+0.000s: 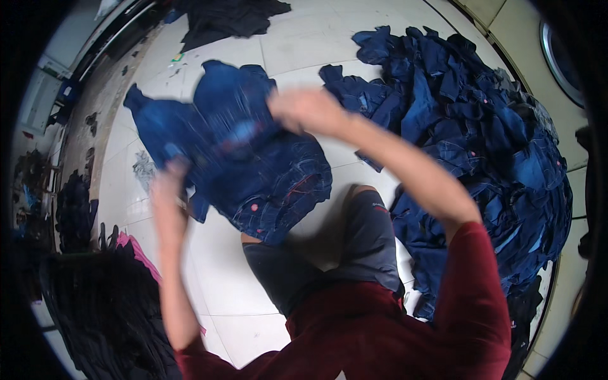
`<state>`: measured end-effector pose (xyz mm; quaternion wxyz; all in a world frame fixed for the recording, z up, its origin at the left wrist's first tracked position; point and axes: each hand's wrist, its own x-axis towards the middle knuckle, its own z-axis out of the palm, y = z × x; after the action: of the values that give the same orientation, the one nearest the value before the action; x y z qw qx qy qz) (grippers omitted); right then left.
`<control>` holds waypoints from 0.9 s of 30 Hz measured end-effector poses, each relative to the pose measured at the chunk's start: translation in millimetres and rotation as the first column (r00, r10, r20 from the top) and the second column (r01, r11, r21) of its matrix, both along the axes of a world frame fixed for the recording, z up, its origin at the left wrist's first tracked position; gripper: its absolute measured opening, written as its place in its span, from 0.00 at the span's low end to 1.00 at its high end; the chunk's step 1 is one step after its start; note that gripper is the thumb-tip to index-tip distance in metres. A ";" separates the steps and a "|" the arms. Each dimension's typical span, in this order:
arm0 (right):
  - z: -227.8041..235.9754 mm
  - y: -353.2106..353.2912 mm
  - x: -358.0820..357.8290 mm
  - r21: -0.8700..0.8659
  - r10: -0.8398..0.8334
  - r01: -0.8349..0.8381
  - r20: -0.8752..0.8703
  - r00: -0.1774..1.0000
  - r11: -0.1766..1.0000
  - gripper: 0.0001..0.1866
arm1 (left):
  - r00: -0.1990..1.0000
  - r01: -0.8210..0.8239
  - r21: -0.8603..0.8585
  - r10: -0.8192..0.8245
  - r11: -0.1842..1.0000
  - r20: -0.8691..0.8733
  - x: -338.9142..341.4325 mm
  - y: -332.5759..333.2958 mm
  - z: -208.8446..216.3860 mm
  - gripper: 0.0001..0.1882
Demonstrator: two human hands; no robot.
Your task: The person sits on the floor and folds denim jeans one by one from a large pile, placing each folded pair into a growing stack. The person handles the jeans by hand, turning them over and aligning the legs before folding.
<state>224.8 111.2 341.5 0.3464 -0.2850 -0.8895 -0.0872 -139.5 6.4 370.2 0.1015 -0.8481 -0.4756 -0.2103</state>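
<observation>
Spread in front of my legs is a dark blue pair of jeans [272, 183], its waistband end toward me and its legs pointing away. Motion blurs the middle of the denim. My right hand [307, 111] is closed at the far right edge of the jeans, its fingers curled in on the cloth. Along the left edge my left hand [170, 180] overlaps the denim, its fingers too smeared to read. A small pink round mark shows near the waistband.
A large heap of blue denim garments [437, 133] covers the floor at my right. Black clothing [104, 310] is stacked at the lower left, beside a pink strip of cloth [136, 253]. Another black garment [228, 19] lies far ahead. A round machine door [560, 63] stands at the far right.
</observation>
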 end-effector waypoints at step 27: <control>-344.2 -20.8 185.7 -0.316 -0.126 0.562 0.781 0.611 0.765 0.16 | 0.973 -0.169 -0.375 0.215 0.911 0.084 148.0 8.2 -321.0 0.48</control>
<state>410.5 90.4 -2.6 -0.1499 -0.4843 -0.8619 -0.0092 8.5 14.6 49.2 -0.0674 -0.7865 -0.5929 -0.1592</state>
